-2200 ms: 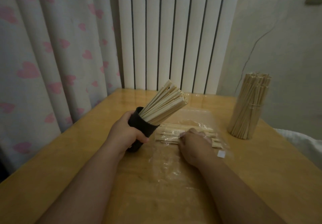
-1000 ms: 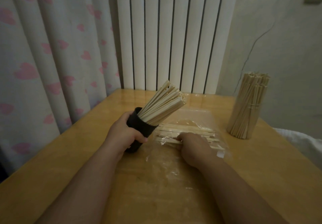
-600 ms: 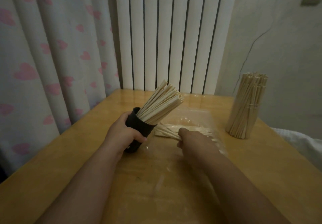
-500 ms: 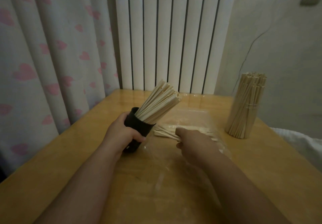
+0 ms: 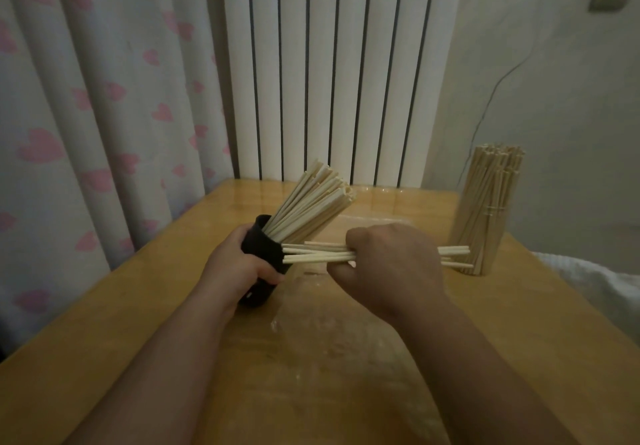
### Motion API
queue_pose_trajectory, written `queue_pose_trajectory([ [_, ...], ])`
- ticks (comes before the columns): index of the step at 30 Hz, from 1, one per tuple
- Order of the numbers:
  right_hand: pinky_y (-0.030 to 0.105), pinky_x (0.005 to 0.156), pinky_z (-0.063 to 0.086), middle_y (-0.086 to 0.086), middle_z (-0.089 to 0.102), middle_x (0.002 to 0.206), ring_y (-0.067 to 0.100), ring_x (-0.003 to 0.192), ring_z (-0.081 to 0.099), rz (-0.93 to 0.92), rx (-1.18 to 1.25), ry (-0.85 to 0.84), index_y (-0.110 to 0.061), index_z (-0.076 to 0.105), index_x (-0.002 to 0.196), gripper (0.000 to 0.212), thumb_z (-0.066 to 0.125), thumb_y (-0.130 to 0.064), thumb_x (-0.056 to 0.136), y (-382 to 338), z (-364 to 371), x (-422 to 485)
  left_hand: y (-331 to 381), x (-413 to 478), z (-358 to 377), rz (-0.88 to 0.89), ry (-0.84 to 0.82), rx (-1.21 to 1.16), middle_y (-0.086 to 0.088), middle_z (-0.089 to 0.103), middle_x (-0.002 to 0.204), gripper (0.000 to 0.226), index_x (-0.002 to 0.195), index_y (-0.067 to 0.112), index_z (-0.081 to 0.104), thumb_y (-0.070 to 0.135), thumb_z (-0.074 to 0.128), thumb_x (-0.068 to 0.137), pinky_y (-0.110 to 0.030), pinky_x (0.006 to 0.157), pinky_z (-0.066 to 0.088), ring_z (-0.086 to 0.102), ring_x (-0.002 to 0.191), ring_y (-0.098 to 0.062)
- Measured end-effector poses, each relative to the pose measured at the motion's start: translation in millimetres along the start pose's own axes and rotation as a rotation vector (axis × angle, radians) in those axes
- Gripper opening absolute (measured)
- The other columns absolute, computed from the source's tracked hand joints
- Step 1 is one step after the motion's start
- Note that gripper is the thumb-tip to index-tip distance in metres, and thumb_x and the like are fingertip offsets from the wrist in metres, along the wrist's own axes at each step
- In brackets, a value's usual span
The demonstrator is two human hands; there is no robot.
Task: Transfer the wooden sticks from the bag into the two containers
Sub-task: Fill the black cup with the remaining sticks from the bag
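Observation:
My left hand (image 5: 239,268) grips a black cup (image 5: 260,254) tilted to the right, with many wooden sticks (image 5: 313,200) fanning out of its mouth. My right hand (image 5: 391,268) holds a small bunch of sticks (image 5: 318,256) level above the table; their left ends reach the cup's side. A clear plastic bag (image 5: 329,333) lies flat on the table under my right arm. At the right stands a second container (image 5: 485,216), clear and packed full of upright sticks.
The wooden table (image 5: 114,323) stands against a white radiator (image 5: 329,73). A curtain with pink hearts (image 5: 86,115) hangs along the left edge. White fabric (image 5: 595,288) lies beyond the right edge.
My right hand has lifted a bunch of sticks out of the bag and turned them level near the cup. The left hand keeps the cup tilted in the same place.

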State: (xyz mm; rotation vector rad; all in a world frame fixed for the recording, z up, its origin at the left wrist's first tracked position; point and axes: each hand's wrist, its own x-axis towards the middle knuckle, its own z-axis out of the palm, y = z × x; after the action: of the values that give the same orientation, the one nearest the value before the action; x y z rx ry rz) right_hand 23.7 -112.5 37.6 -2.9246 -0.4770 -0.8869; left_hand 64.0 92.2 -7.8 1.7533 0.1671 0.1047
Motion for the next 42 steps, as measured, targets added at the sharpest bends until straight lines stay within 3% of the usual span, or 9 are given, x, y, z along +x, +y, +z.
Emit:
queue_pose_trajectory([
  [6,0.030,0.070,0.021,-0.005,0.052,0.074,0.012,0.073,0.033,0.034,0.085,0.431,-0.020,0.063,0.072,0.036,0.043,-0.041,0.093,12.9,24.7,0.4,0.5,-0.5,0.3,-0.012,0.015,0.003,0.000,0.066,0.116,0.086,0.128,0.032,0.058,-0.011,0.080,0.058,-0.042,0.077,0.052,0.059,0.106,-0.028],
  [9,0.027,0.060,0.022,0.003,0.053,0.084,0.015,0.068,0.039,0.112,0.169,0.583,-0.013,0.066,0.080,0.041,0.042,-0.040,0.099,15.5,22.5,2.2,0.1,-0.1,0.2,-0.008,0.017,0.013,0.000,0.066,0.115,0.087,0.127,0.031,0.058,-0.013,0.080,0.055,-0.046,0.084,0.053,0.058,0.108,-0.029],
  [13,0.012,0.051,0.021,0.003,0.056,0.091,0.010,0.064,0.042,0.128,0.289,0.626,-0.011,0.073,0.097,0.042,0.045,-0.043,0.099,17.8,25.4,-0.2,2.2,-1.6,0.6,0.000,-0.008,0.051,0.001,0.064,0.116,0.086,0.124,0.032,0.058,-0.014,0.080,0.055,-0.043,0.082,0.051,0.056,0.111,-0.029],
  [19,0.002,0.071,0.037,-0.008,0.051,0.091,-0.007,0.080,0.047,0.206,0.693,0.779,-0.013,0.075,0.097,0.016,0.063,-0.024,0.097,18.7,31.4,6.3,2.0,-0.6,0.6,0.009,-0.009,0.069,0.001,0.064,0.116,0.086,0.125,0.031,0.058,-0.013,0.082,0.054,-0.044,0.083,0.053,0.057,0.112,-0.029],
  [23,0.024,0.075,0.053,-0.013,0.061,0.092,0.001,0.090,0.062,0.234,0.929,0.922,-0.029,0.074,0.097,0.016,0.059,-0.035,0.098,14.1,27.7,14.4,1.8,-0.4,0.8,0.005,-0.003,0.067,0.003,0.064,0.118,0.091,0.128,0.034,0.057,-0.013,0.081,0.054,-0.051,0.093,0.053,0.056,0.114,-0.029],
  [26,0.052,0.073,0.056,-0.012,0.066,0.090,0.031,0.085,0.069,0.184,1.030,0.930,-0.055,0.067,0.094,0.018,0.057,-0.042,0.099,7.4,23.5,16.1,1.6,0.4,0.8,0.012,-0.005,0.078,0.003,0.064,0.119,0.094,0.129,0.035,0.057,-0.012,0.082,0.052,-0.053,0.095,0.052,0.056,0.115,-0.029],
  [29,0.054,0.073,0.056,0.005,0.070,0.085,0.035,0.085,0.069,0.166,1.067,0.953,-0.056,0.065,0.094,0.020,0.056,-0.039,0.100,5.3,17.6,14.8,1.4,-0.2,1.0,0.019,-0.001,0.079,0.004,0.064,0.118,0.093,0.127,0.035,0.057,-0.013,0.082,0.052,-0.053,0.095,0.052,0.056,0.115,-0.028],
  [36,0.035,0.065,0.060,0.005,0.071,0.074,0.017,0.070,0.072,0.260,1.312,0.820,-0.011,0.069,0.094,0.017,0.061,-0.025,0.098,-5.2,8.1,8.5,1.7,-0.7,0.5,0.029,-0.012,0.116,0.004,0.063,0.118,0.088,0.125,0.035,0.057,-0.012,0.082,0.054,-0.052,0.093,0.052,0.055,0.114,-0.028],
  [42,0.008,0.065,0.046,-0.005,0.069,0.081,0.001,0.078,0.065,0.328,1.180,0.506,-0.027,0.068,0.074,0.023,0.061,-0.029,0.097,-8.5,12.1,13.3,2.0,1.1,2.7,0.045,-0.011,0.137,0.007,0.063,0.114,0.086,0.117,0.040,0.056,-0.013,0.083,0.055,-0.048,0.089,0.053,0.056,0.112,-0.027],
])
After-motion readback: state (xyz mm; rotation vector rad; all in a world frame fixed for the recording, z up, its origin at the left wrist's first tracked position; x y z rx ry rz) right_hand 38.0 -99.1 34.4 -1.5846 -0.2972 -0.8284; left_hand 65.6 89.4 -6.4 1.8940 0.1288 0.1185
